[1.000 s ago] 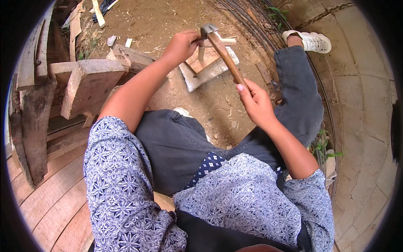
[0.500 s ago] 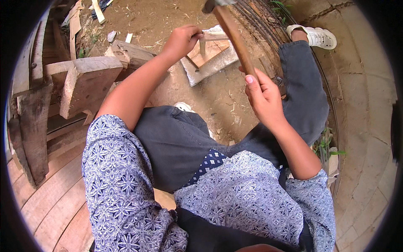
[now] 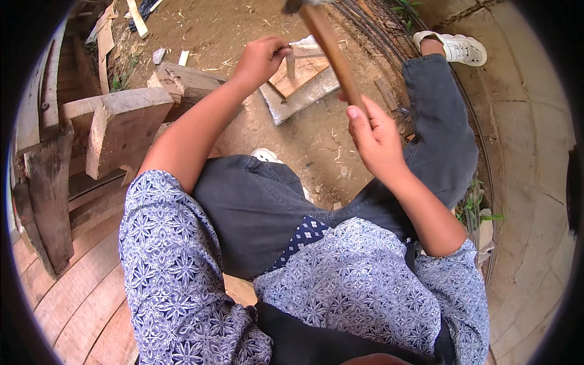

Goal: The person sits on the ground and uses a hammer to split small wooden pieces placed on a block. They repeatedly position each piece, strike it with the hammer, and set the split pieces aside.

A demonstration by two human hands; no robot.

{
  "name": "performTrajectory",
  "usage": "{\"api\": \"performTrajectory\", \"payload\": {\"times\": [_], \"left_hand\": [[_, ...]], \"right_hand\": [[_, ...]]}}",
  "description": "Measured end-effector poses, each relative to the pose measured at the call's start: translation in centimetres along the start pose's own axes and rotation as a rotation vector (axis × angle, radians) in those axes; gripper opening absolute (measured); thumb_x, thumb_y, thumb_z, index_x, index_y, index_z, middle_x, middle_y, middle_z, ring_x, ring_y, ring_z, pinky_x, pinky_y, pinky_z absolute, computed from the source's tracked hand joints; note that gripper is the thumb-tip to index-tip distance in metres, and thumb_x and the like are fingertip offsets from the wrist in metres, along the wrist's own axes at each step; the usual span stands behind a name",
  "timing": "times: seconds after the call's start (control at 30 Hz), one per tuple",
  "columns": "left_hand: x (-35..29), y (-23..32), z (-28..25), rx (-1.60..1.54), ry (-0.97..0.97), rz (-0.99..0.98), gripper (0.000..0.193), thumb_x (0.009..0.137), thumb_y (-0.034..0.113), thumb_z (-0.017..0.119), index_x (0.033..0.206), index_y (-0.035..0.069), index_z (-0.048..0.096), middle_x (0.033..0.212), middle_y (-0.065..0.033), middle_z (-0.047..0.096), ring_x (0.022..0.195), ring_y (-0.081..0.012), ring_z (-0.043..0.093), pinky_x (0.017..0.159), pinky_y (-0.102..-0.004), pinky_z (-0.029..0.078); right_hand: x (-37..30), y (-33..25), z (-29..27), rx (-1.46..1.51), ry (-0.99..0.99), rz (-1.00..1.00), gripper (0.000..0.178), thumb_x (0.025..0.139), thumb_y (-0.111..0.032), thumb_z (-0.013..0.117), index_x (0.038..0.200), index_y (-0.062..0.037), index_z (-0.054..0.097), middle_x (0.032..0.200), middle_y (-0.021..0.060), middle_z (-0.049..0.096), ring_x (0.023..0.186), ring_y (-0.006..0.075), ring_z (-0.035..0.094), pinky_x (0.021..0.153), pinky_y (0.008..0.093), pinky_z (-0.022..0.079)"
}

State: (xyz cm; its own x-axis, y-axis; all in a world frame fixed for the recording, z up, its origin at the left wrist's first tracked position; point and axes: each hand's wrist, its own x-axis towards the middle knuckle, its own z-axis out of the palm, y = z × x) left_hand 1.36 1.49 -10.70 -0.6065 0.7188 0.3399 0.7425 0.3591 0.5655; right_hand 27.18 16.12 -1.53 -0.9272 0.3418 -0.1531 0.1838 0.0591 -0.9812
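On my feed, the right hand (image 3: 377, 139) is closed around the hammer (image 3: 333, 53) by its handle, head at the view's upper edge. The left hand (image 3: 258, 61) is pinched at the wood (image 3: 308, 73); I cannot tell its grip. The wood lies on a slab (image 3: 301, 100).

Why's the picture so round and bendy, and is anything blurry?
In the head view, the fisheye lens leaves black corners and makes the boards at lower left curve; in that same head view, the hammer in the right hand looks a bit blurry, while the shirt pattern is crisp.
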Motion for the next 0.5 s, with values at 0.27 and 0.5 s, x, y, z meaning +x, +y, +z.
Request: {"api": "performTrajectory", "payload": {"times": [0.27, 0.5], "left_hand": [[-0.4, -0.3, 0.0, 0.005, 0.017, -0.034, 0.017, 0.089, 0.015, 0.073, 0.098, 0.0, 0.073, 0.098, -0.0149, 0.072, 0.087, -0.0323, 0.071, 0.078, -0.0379, 0.056], [-0.5, -0.1, 0.0, 0.033, 0.024, 0.003, 0.018, 0.09, 0.017, 0.073, 0.098, 0.0, 0.073, 0.099, -0.0145, 0.073, 0.087, -0.0331, 0.071, 0.077, -0.0378, 0.057]], "right_hand": [[-0.1, -2.0, -0.4, 0.017, -0.033, 0.057, 0.03, 0.104, -0.024, 0.057, 0.123, -0.0014, 0.063, 0.072, -0.0033, 0.051, 0.068, 0.0046, 0.046, 0.061, 0.0242, 0.04], [0.2, 0.1, -0.9, -0.097, -0.092, 0.132, 0.035, 0.103, -0.027, 0.058, 0.127, -0.0019, 0.062, 0.076, -0.0024, 0.053, 0.071, 0.0061, 0.047, 0.065, 0.0252, 0.042]]}}
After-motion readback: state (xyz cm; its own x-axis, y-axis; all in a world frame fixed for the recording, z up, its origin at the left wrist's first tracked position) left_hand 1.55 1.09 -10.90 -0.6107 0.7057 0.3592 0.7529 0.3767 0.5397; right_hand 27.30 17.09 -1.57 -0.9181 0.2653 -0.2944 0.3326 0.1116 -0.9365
